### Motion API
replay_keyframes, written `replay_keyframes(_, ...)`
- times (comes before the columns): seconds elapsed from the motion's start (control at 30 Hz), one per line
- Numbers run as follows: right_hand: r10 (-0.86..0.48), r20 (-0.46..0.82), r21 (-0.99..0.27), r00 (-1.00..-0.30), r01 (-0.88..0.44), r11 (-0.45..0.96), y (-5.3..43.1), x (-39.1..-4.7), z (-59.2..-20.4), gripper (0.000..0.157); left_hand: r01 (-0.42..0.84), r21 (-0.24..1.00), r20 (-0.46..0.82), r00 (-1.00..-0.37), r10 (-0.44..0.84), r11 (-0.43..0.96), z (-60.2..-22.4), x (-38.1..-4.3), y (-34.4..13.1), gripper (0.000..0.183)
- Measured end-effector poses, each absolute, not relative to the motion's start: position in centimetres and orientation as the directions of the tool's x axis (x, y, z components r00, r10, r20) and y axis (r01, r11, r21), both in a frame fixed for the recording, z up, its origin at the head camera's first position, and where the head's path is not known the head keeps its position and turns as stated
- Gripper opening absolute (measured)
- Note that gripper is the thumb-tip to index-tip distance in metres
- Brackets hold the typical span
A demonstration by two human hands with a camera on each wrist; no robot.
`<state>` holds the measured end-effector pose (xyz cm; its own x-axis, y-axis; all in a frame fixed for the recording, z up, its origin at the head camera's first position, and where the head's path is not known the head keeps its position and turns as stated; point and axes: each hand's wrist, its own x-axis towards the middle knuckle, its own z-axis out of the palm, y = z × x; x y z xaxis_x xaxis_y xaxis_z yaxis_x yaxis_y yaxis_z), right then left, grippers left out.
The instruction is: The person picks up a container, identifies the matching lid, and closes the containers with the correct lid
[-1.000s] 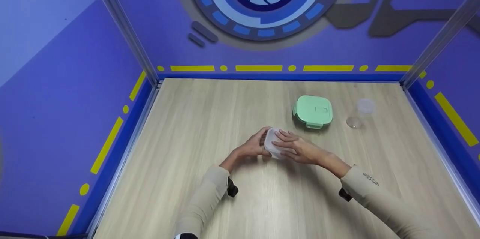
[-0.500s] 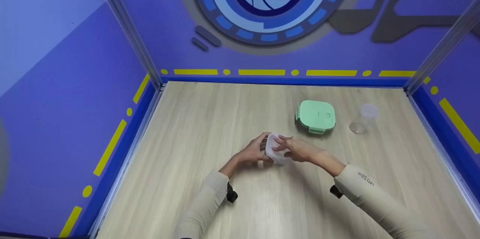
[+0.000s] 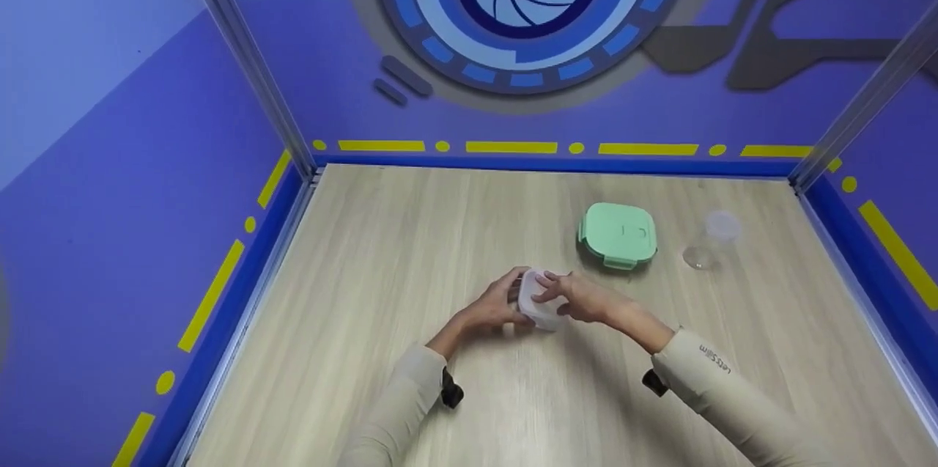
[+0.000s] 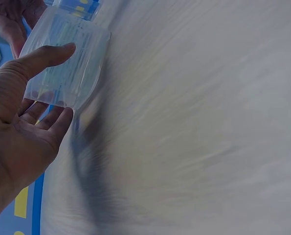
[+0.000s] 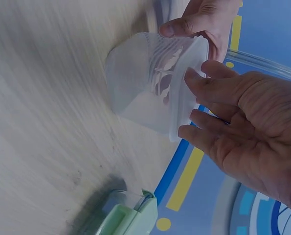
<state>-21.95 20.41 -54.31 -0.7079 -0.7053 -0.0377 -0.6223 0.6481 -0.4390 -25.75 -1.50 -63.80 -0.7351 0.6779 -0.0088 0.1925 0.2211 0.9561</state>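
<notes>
Between both hands is a translucent, square plastic food container [image 3: 547,321] with a frosted lid [image 3: 527,297], lifted a little and tilted. My left hand [image 3: 498,303] grips its side; in the left wrist view, thumb and fingers [image 4: 61,123] hold opposite faces of the container [image 4: 67,73]. My right hand [image 3: 590,298] has its loosely bent fingers at the lid. Seen from the right wrist, the fingertips [image 5: 188,131] touch the lid [image 5: 180,105], with the thumb near its rim. Fine ribs show through the container wall [image 5: 130,81].
A green-lidded food box [image 3: 620,234] with side clips stands beyond the right hand. Right of it is a clear jar [image 3: 701,257] with a pale lid [image 3: 722,226]. Patterned blue walls [image 3: 315,71] enclose the back and sides of the wooden table [image 3: 410,232].
My right fingers, earlier spread flat across the lid, have drawn back and bent at its right part. The left hand keeps its grip. The head view has shifted slightly.
</notes>
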Motion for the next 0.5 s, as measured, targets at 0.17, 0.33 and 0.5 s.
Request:
replay_keyframes(0.17, -0.687, -0.074, -0.444, -0.723, -0.593, 0.672, 20.2, -21.4, -54.3, 0.049, 0.183, 0.963, -0.001, -0.729, 0.685, 0.196, -64.0, -25.5, -1.5, 0.087)
replay_keyframes(0.33, -0.693, -0.101, -0.461, -0.714, -0.583, 0.669, 19.9, -21.3, -54.3, 0.05, 0.182, 0.962, -0.005, -0.733, 0.68, 0.203, -64.1, -25.4, -1.7, 0.087)
replay_keyframes(0.5, -0.704, -0.007, -0.469, -0.711, -0.619, 0.63, 20.7, -21.0, -55.5, 0.045, 0.159, 0.969, -0.013, -0.731, 0.682, 0.189, -64.0, -25.5, -1.5, 0.088)
